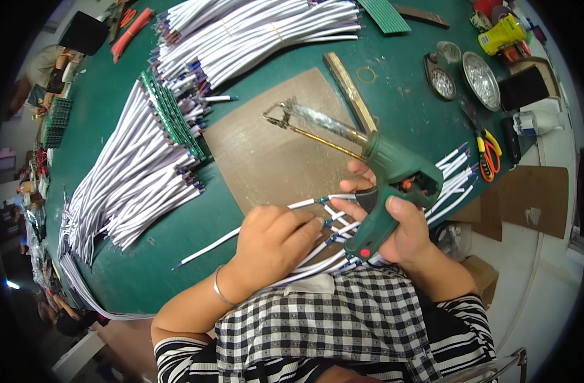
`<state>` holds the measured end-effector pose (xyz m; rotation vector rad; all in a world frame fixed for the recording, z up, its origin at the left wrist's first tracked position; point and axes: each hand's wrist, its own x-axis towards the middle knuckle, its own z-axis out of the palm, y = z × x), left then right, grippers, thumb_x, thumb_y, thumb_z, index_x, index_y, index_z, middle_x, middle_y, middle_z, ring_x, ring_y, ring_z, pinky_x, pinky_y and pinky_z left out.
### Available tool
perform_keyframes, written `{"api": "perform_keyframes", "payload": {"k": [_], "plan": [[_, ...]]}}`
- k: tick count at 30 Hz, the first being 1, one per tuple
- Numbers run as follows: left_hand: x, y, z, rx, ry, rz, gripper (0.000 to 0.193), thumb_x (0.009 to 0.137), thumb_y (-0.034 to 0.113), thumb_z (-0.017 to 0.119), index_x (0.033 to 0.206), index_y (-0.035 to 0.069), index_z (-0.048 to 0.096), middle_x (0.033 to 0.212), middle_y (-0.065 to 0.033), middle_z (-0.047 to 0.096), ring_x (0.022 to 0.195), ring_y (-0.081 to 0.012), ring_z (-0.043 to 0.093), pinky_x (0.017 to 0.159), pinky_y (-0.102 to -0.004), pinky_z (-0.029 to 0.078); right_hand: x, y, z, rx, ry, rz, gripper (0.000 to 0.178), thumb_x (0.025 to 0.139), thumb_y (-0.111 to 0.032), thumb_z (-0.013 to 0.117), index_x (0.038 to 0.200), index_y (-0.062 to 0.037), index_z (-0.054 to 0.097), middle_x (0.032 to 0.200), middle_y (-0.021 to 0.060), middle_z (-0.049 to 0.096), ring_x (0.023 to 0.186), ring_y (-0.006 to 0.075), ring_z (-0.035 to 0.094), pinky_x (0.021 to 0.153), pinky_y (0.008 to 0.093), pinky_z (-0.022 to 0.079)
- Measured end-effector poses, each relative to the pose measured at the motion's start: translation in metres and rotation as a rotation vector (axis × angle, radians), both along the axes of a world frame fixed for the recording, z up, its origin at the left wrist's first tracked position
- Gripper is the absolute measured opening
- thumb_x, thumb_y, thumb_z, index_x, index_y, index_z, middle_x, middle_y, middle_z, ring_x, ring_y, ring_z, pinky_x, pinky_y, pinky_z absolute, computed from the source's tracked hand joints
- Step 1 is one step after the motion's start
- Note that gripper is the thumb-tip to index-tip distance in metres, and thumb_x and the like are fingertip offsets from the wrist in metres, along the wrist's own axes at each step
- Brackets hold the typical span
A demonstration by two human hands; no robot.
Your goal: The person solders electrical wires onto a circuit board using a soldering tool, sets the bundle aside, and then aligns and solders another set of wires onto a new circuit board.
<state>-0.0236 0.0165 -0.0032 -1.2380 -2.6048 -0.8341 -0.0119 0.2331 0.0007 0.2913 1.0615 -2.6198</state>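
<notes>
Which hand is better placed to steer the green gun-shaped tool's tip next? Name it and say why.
Probably the right hand: it holds the green gun-shaped tool, while the left hand lies over a white cable, away from the tool.

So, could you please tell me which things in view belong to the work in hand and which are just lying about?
Likely in the work:
soldering gun, held in the right hand
white wire, at the left hand
brown board, under the gun's tip

Apparently just lying about:
yellow package
red bundle
cardboard
</notes>
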Motion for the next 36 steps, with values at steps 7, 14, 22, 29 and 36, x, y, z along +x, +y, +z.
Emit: {"api": "perform_keyframes", "payload": {"k": [7,14,22,29,36], "plan": [[-0.013,0.001,-0.009,-0.1,-0.036,0.148,0.023,0.07,0.01,0.072,0.092,0.007,0.066,0.085,-0.0047,0.06,0.075,-0.0243,0.057,0.065,-0.0355,0.045,0.0,-0.007,0.003,0.019,-0.004,0.021,0.067,0.084,-0.026,0.057,0.142,-0.0065,0.03,0.14,0.0157,0.035,0.126,0.0257,0.044,0.105,0.0602,0.036],[-0.029,0.01,0.015,-0.049,-0.636,0.143,0.014,0.081,0.006,0.065,0.095,0.004,0.064,0.083,-0.0057,0.061,0.067,-0.0212,0.058,0.062,-0.0312,0.047,0.008,-0.001,-0.004,-0.202,0.121,-0.061,0.056,0.088,-0.014,0.053,0.139,-0.0041,0.033,0.137,0.0146,0.042,0.13,0.0286,0.041,0.109,0.0582,0.031],[-0.018,0.014,0.004,0.937,-1.95,0.341,0.019,0.093,0.011,0.058,0.11,0.0,0.057,0.088,-0.0033,0.063,0.074,-0.0078,0.059,0.069,-0.0196,0.051,0.011,0.003,-0.004,-0.244,0.2,-0.061,0.059,0.089,-0.018,0.053,0.14,-0.0021,0.029,0.136,0.0212,0.043,0.131,0.0285,0.04,0.112,0.0539,0.028],[0.0,0.019,-0.004,0.954,-1.452,0.501,0.013,0.088,0.004,0.064,0.1,0.001,0.062,0.086,-0.0057,0.064,0.075,-0.0115,0.06,0.068,-0.0233,0.049,0.008,-0.007,-0.006,-0.063,0.138,-0.067,0.07,0.084,-0.033,0.059,0.143,-0.011,0.028,0.144,0.0113,0.033,0.133,0.0249,0.037,0.109,0.0587,0.03],[-0.018,0.01,-0.001,0.137,-0.393,0.247,0.013,0.074,0.0,0.071,0.086,0.004,0.067,0.082,-0.009,0.064,0.07,-0.0245,0.062,0.062,-0.0309,0.05,0.004,-0.012,-0.006,-0.017,0.084,-0.016,0.069,0.084,-0.024,0.052,0.144,-0.006,0.024,0.145,0.0151,0.031,0.138,0.0269,0.03,0.11,0.0579,0.028]]}}
